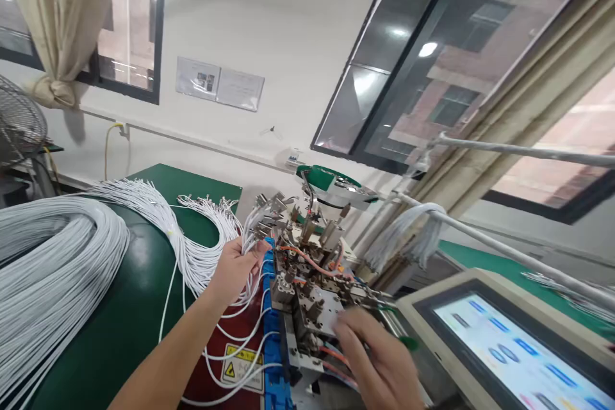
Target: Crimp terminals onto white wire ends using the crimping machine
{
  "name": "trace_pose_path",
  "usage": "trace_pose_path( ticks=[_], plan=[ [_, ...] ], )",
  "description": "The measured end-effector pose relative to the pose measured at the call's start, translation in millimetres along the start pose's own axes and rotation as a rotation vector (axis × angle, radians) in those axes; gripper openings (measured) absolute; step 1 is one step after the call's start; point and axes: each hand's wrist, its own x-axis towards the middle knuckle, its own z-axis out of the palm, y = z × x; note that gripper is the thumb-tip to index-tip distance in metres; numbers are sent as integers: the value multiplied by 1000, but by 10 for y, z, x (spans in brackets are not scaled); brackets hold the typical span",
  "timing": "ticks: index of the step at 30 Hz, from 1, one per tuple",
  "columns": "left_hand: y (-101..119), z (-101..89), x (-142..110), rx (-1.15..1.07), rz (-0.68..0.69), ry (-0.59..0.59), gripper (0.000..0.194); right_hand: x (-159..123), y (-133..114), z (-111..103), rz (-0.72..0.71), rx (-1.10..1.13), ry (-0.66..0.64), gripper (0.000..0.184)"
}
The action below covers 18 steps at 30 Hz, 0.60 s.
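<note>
My left hand (237,269) is closed around a bunch of white cables (250,230) just left of the machine. Metal connectors (269,208) stick up from the top of that bunch. My right hand (379,359), smeared by motion, hovers over the front right of the machine (314,307); its fingers look curled, and I cannot see whether anything is in them. Along the machine's left side runs a blue holder strip (271,320), with several single white cables (240,336) leading into it.
Thick bundles of white cable (62,250) lie on the green table (139,269) at left. A touchscreen panel (519,346) stands at right. Behind the machine sits a green-and-white round feeder bowl (334,186). More cables (408,237) hang over a white rail (480,240).
</note>
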Motion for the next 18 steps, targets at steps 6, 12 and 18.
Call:
trace_pose_path(
  ticks=[6,12,18],
  plan=[
    [15,84,-81,93,-73,-121,41,906,-560,333,-55,142,-119,26],
    [20,8,-9,-133,-82,-88,35,973,-533,400,79,316,-140,34],
    [77,9,-16,-233,-77,6,32,990,-575,316,3,186,-159,32]
  ],
)
